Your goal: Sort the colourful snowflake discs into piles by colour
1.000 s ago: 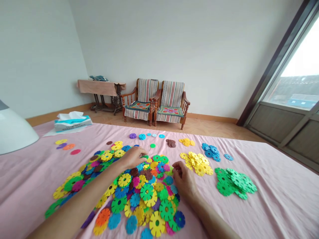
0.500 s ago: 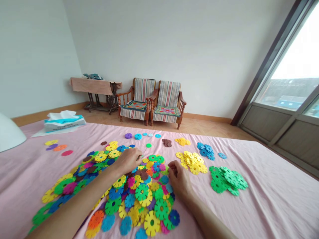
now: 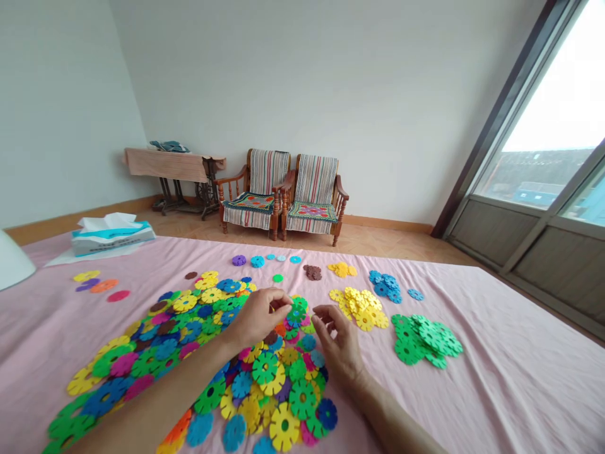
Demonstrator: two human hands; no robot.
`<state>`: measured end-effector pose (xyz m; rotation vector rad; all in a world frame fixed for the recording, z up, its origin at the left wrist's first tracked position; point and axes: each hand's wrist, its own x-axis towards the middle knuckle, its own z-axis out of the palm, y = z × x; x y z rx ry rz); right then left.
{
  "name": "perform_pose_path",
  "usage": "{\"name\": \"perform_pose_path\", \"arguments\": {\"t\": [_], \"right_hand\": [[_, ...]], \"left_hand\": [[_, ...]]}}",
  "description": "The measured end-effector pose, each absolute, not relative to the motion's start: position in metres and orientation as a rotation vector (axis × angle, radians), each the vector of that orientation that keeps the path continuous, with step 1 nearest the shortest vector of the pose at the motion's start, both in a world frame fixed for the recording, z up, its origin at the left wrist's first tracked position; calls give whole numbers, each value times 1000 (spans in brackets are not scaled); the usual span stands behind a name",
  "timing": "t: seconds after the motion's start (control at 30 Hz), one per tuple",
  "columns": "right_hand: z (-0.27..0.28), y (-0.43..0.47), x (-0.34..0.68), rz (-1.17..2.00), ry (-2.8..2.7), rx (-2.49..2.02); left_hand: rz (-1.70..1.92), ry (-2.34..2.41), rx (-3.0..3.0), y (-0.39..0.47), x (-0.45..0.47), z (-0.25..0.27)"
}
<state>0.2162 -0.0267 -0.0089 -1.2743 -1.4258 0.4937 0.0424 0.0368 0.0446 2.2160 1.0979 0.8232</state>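
Observation:
A big mixed pile of flower-shaped plastic discs point(image 3: 265, 378) in many colours lies on the pink cloth point(image 3: 520, 378). My left hand point(image 3: 258, 318) hovers over the pile's far edge with thumb and forefinger pinched together; whether a disc is between them is hidden. My right hand point(image 3: 338, 343) is raised just right of it, fingers bent and apart, holding nothing that I can see. To the right lie sorted heaps: yellow discs point(image 3: 362, 306), green discs point(image 3: 425, 337) and blue discs point(image 3: 385, 285).
Small groups of brown discs point(image 3: 312, 272) and yellow discs point(image 3: 343, 270) sit farther back. A tissue pack point(image 3: 111, 230) lies at the far left, a white curved object point(image 3: 12, 261) at the left edge. Two striped chairs point(image 3: 283, 195) stand by the wall.
Both hands have lifted off the pile and come closer together, the left one moving right with its fingers pinched. The camera has turned a little to the right.

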Motion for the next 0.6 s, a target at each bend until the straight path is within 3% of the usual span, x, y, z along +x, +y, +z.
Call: {"name": "perform_pose_path", "arguments": {"t": [0.27, 0.47, 0.6], "right_hand": [[7, -22, 241, 452, -1418, -1296], [23, -34, 361, 574, -1396, -1497], [12, -54, 444, 414, -1225, -1715]], "left_hand": [[970, 1104, 2119, 27, 48, 43], [938, 1109, 2229, 12, 21, 49], [913, 1154, 2323, -10, -5, 43]]}}
